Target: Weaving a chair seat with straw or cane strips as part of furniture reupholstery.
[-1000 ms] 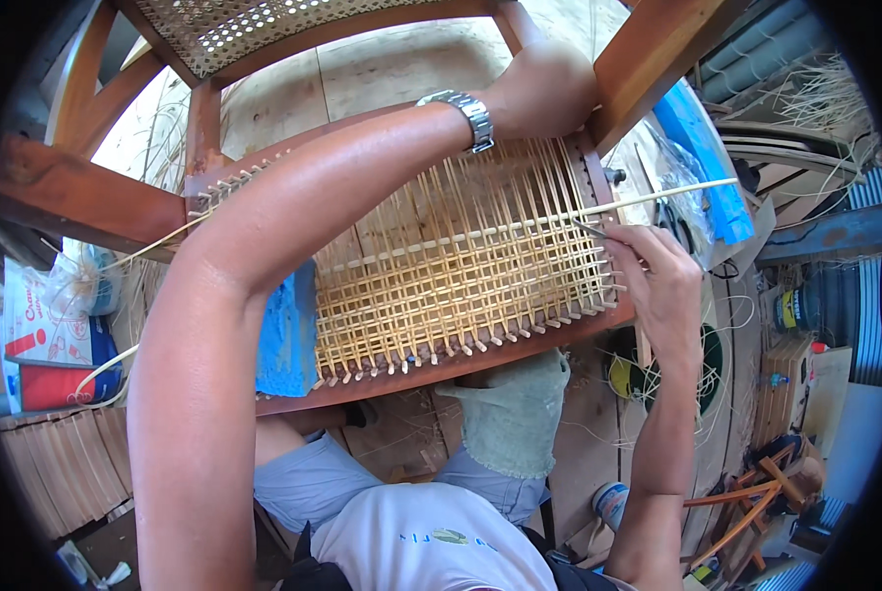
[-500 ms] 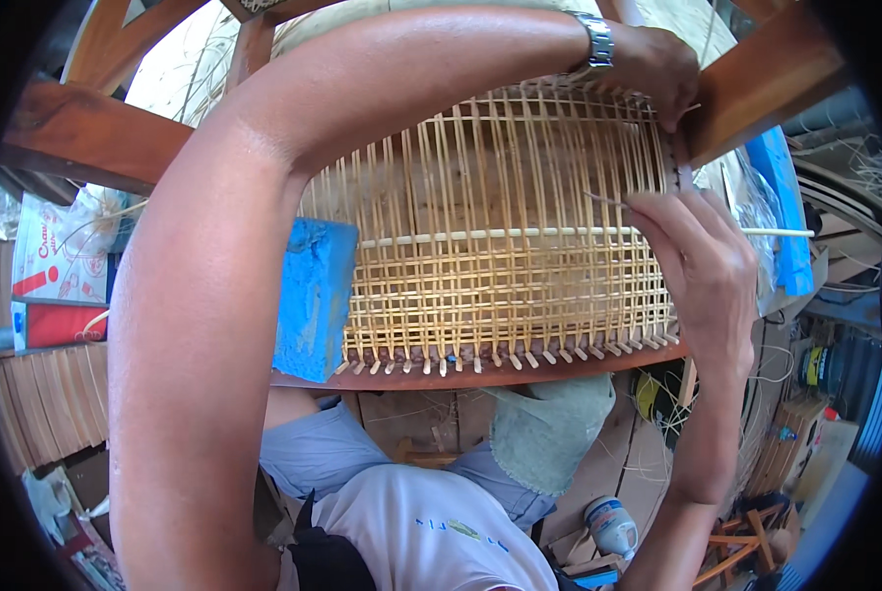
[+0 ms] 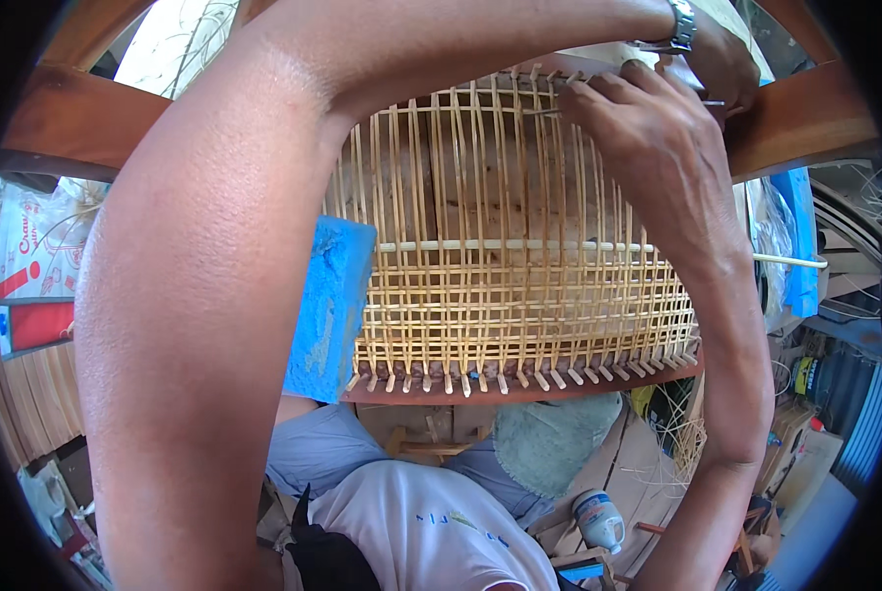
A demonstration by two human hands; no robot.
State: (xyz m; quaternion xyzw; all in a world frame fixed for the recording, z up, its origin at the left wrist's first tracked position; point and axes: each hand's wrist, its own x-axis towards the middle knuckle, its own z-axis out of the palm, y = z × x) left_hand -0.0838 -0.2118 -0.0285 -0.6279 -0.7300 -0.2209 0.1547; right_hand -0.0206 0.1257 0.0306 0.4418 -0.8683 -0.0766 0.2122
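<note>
A cane panel (image 3: 520, 305) is woven on a curved wooden frame, its lower part a tight grid and its upper part mostly lengthwise strands. A pale round rod (image 3: 790, 261) passes crosswise through the strands and sticks out to the right. My right hand (image 3: 657, 133) is closed over the panel's far right part, pinching a thin, dark, narrow piece (image 3: 541, 111) that points left; its kind is unclear. Just beyond it, my left hand (image 3: 726, 71), with a metal watch (image 3: 683, 28) at the wrist, is at the far right corner. Its fingers are largely hidden.
A blue foam block (image 3: 332, 300) stands by the panel's left edge. Wooden frame bars (image 3: 805, 116) cross at the far side. My lap lies below, with a greenish cloth (image 3: 549, 443). A white bottle (image 3: 598, 520) is on the floor at lower right.
My right hand has moved up and left from near the rod to the far strands. My left hand has shifted right and slightly down. The panel appears slightly lower and further right in view.
</note>
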